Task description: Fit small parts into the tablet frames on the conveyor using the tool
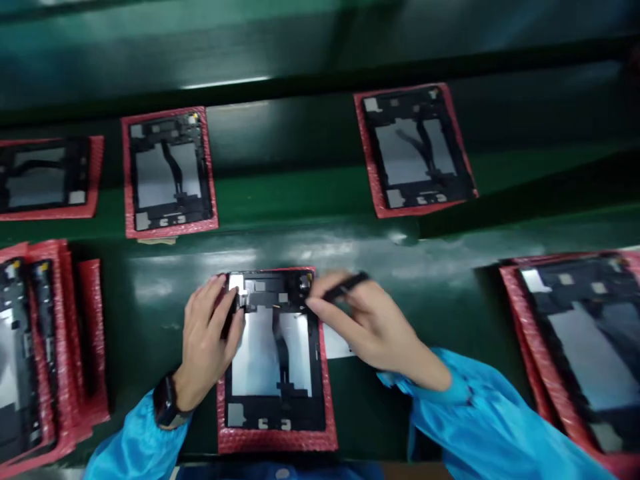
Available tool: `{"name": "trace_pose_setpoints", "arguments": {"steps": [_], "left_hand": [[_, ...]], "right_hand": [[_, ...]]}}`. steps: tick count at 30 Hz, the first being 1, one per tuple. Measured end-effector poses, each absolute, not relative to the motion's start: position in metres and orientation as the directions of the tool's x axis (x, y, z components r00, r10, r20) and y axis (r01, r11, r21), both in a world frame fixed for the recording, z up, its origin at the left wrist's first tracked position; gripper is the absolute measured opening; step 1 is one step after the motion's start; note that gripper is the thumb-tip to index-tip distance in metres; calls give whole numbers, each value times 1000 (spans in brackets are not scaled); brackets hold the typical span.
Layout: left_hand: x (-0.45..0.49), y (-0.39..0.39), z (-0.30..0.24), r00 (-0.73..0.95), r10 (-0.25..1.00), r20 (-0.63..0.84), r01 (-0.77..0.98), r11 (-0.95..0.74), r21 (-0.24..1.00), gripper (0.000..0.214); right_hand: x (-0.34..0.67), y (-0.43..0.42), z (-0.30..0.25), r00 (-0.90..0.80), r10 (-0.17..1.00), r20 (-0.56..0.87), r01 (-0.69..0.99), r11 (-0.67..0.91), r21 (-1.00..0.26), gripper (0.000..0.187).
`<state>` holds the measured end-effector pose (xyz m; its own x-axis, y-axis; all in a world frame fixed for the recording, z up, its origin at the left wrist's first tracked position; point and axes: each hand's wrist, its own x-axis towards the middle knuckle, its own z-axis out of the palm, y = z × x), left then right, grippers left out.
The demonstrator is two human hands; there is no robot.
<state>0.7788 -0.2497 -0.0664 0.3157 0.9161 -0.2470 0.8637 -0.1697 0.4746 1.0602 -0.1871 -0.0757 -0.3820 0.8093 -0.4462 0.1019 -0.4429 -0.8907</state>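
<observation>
In front of me a tablet panel (297,353), with a silvery plate and a black ribbon cable, lies on a pink bubble-wrap bag (277,441). My left hand (207,333) rests with fingers apart on the panel's upper left edge. At the upper right corner, my right hand (370,320) is closed round a slim black tool (346,287). This hand is a little blurred, and the tool's tip cannot be made out. Partly under the right hand, a white sheet (337,343) shows beside the bag.
More panels on pink bags lie on the green line behind: a left one (167,173), a right one (417,150) and one at far left (40,177). Stacks of bagged panels flank me, left (65,360) and right (585,353). A ledge (300,233) crosses behind the work spot.
</observation>
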Motion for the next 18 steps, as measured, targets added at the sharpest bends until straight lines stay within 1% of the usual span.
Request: {"name": "trace_pose_setpoints", "arguments": {"steps": [3, 6, 8, 15, 18], "left_hand": [[776, -251, -70, 326, 906, -270, 858, -164, 486, 58], [780, -259, -78, 330, 899, -289, 848, -148, 508, 57], [784, -264, -84, 318, 903, -288, 850, -136, 509, 57], [797, -270, -95, 287, 915, -285, 864, -119, 489, 55], [801, -271, -98, 298, 912, -282, 864, -132, 485, 54]], "right_hand": [[1013, -164, -115, -454, 791, -411, 51, -437, -898, 17], [988, -170, -152, -475, 776, -415, -1, -472, -882, 20], [985, -180, -166, -476, 773, -419, -9, -481, -877, 20], [999, -196, -173, -401, 808, -431, -29, -482, -876, 19], [1002, -196, -175, -405, 809, -426, -24, -475, -880, 18]]}}
